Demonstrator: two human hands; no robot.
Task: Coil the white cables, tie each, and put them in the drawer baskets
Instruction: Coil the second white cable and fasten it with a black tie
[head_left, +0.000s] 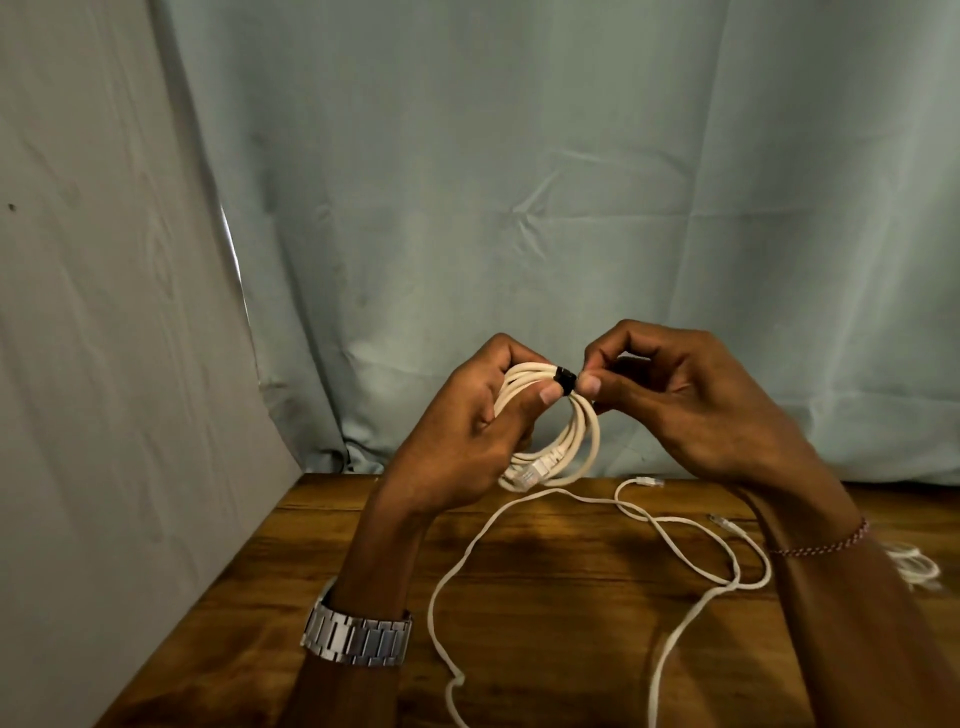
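While raised above the wooden table (332, 561), left hand (457, 441) curled round coiled white cable (582, 441), thumb laid across the strands just beside the black tie (565, 380). Right hand (691, 410) pinching that tie between thumb and forefinger, other fingers bent. Loose white cable (519, 525) sprawled over the table below, connector ends near the far edge. Second coil (917, 566) at the right, partly hidden behind the forearm. Pale curtain (571, 182) behind.

No readable text, labels, brands or numbers anywhere in view.
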